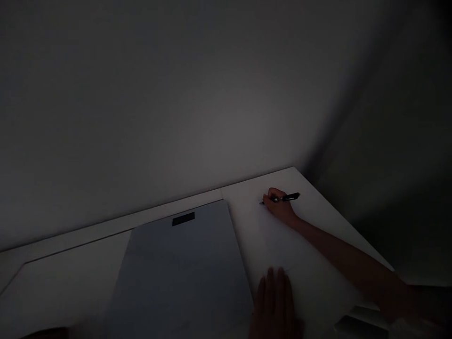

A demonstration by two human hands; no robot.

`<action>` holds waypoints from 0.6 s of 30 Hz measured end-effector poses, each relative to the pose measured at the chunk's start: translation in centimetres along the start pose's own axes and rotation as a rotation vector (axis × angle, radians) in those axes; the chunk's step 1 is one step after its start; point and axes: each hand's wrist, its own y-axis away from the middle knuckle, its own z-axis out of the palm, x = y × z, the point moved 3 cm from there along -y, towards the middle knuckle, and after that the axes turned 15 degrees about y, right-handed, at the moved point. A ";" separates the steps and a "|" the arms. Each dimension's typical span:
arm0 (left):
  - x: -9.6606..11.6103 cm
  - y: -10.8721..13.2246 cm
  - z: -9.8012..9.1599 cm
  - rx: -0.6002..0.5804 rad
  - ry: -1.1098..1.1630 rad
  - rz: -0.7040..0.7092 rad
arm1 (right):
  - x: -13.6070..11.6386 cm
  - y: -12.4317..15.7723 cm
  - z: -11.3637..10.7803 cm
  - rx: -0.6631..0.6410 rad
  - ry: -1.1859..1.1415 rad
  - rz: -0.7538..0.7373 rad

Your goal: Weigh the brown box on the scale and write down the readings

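My right hand (280, 207) grips a dark pen (292, 197) between fingers and thumb. The pen's tip points left and meets the pale surface, or hovers just over it, near the far end of the white desk. Faint marks may lie by the tip, but the dim light hides them. Lower down, my left hand (273, 306) rests flat with its fingers stretched forward, nothing in it. A white sheet seems to lie under both hands, though its edges hardly show. Just left of my left hand is a flat blue-grey panel (180, 268) with a small black rectangle (183, 219) near its top.
The white desk (325, 212) runs along a grey wall (176, 103) and ends in a slanted edge at right. A darker area (395, 188) lies beyond it. At bottom left is a dark object (45, 333), cut off by the frame. A pale shape (363, 322) sits at bottom right.
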 end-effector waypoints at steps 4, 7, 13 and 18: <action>-0.1 0.0 -0.1 -0.035 0.001 -0.012 | 0.4 -0.1 0.1 0.019 0.032 -0.007; 0.0 0.0 -0.2 -0.042 0.002 -0.012 | 0.7 -0.2 0.1 0.044 0.062 -0.020; -0.1 0.0 -0.4 -0.061 -0.003 -0.001 | 0.4 -0.2 -0.1 0.076 0.140 -0.057; -0.1 0.1 -0.2 -0.079 -0.002 -0.020 | -0.2 0.2 -0.2 0.039 0.269 -0.141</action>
